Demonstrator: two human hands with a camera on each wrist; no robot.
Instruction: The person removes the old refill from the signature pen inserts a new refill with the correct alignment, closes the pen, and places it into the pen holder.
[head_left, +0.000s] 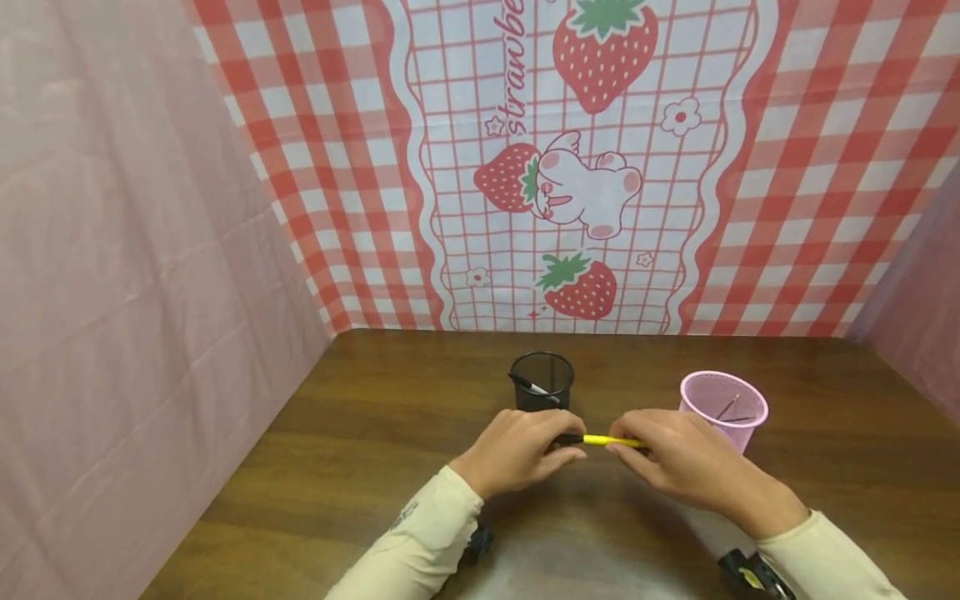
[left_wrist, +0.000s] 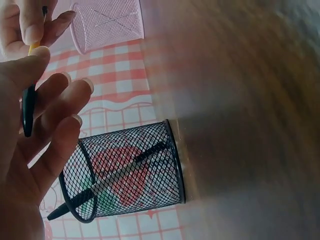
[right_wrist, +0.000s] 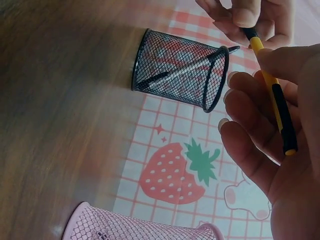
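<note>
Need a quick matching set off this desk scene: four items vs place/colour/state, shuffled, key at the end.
1. table
2. pink mesh cup
3. yellow-and-black pen
4. black mesh cup

A. just beyond the right hand
B. just beyond the left hand, another pen leaning inside
C. brown wood grain
D. pinched by both hands

Pairs: 1-C, 2-A, 3-D, 4-B

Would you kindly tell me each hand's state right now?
Left hand: pinching the yellow pen by its black end.
Right hand: pinching that pen's yellow barrel.
</note>
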